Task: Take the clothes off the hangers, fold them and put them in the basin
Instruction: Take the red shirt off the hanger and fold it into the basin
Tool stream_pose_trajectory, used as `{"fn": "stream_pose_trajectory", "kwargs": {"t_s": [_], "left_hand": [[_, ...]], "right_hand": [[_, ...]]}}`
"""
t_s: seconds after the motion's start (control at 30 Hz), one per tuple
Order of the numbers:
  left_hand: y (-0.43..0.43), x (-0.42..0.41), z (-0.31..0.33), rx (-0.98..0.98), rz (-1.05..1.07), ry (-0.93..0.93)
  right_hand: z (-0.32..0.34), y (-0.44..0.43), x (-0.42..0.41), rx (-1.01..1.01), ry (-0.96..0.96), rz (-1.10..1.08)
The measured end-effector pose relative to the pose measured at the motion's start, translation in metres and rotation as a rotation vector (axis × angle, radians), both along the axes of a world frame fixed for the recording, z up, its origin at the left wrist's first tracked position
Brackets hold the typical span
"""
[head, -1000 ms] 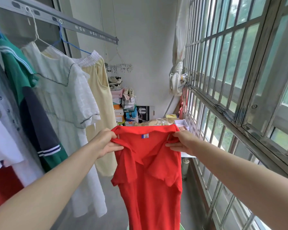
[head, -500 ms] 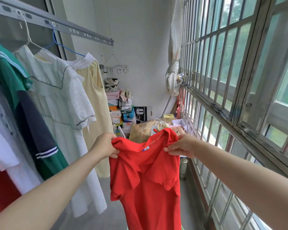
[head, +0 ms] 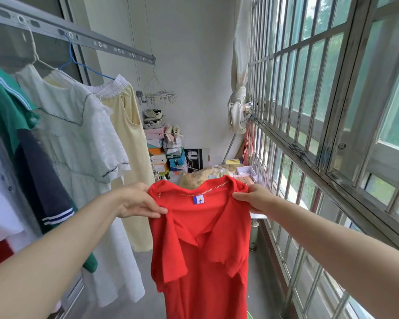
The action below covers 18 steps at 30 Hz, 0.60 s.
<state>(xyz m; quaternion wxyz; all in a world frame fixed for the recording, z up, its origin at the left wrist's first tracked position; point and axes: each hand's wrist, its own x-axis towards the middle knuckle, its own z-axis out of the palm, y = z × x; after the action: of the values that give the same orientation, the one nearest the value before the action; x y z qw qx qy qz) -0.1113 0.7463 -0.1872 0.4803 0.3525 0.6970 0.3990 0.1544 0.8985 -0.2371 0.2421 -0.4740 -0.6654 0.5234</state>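
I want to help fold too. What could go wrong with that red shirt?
The left hand and right hand only pinch the red shirt at its shoulders, so it might slip to the floor. Its collar lies crooked, so a fold in mid-air may come out messy.

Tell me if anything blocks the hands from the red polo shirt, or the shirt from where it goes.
Nothing: the left hand and right hand each pinch a shoulder of the red polo shirt, which hangs free. The basin is not in view, so that path cannot be judged.
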Motion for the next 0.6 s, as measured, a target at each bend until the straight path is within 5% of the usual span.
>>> {"fn": "stream_pose_trajectory", "kwargs": {"t_s": [0.1,0.33,0.6], "left_hand": [[-0.001,-0.002,-0.012,0.009,-0.059,0.134],[0.003,0.002,-0.024,0.124,-0.001,0.844],[0.007,0.003,-0.024,0.173,0.150,0.778]], "right_hand": [[-0.003,0.001,0.000,0.003,0.007,-0.001],[-0.005,-0.008,-0.008,-0.067,0.093,0.051],[-0.011,-0.010,-0.005,-0.183,0.264,0.108]]}}
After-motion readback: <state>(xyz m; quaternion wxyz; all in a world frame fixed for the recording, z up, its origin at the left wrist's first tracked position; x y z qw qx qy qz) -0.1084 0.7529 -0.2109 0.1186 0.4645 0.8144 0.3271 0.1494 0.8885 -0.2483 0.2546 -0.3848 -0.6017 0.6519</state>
